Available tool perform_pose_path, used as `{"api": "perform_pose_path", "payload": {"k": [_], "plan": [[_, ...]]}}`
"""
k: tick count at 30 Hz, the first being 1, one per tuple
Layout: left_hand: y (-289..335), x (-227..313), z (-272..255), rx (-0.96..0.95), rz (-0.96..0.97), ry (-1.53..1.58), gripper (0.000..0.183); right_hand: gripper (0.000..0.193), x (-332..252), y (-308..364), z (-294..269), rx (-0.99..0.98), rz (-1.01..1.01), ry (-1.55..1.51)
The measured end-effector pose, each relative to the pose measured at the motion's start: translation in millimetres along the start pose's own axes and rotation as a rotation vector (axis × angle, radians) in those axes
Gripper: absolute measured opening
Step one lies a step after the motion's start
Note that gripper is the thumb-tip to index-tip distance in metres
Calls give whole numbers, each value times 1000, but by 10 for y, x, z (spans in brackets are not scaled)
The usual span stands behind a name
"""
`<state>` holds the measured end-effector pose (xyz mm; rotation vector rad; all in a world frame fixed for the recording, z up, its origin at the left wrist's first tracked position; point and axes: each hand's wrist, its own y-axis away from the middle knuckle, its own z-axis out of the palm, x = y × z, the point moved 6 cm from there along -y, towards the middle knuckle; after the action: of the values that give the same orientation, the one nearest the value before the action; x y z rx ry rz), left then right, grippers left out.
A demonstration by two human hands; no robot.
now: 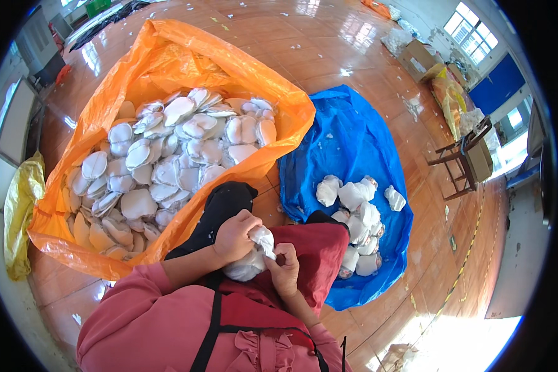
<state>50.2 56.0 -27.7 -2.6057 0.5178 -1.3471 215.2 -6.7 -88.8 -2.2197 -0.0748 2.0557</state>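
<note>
Over my lap I hold a soft white bundle (244, 267), wrapped in thin white material that bunches up at its top. My left hand (233, 235) is closed on its upper left side, fingers curled into the gathered part. At the right edge, my right hand (284, 270) pinches a fold of the wrapping between thumb and fingers. What lies inside the bundle is hidden. To the left, a large open orange sack (229, 54) is filled with many rounded white pads (138, 204). An open blue sack (338, 139) at the right carries several similar white bundles (354, 195).
A wooden chair (462, 158) stands at the right. Cardboard boxes (417, 60) and a yellow sack (446, 99) lie by the far right wall. Another yellow sack (23, 214) rests against the left wall. White scraps dot the tiled floor (316, 49).
</note>
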Motion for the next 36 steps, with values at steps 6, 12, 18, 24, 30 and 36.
{"api": "perform_pose_path", "payload": {"k": [6,12,18,24,30,36], "plan": [[82,-66,99,73,-38,189,49,34,56,1,10,1,11,-134],[124,-121,190,-116,-169,178,64,41,-60,-3,81,-66,115,-321],[56,139,137,-122,7,84,68,38,73,25,-18,91,203,-128],[134,-8,354,-368,-414,850,63,32,56,-46,-226,254,71,44],[116,23,335,-541,-567,844,44,30,234,-139,-224,87,73,-319],[59,54,261,-457,-564,879,30,24,106,-178,-141,170,150,-447]]}}
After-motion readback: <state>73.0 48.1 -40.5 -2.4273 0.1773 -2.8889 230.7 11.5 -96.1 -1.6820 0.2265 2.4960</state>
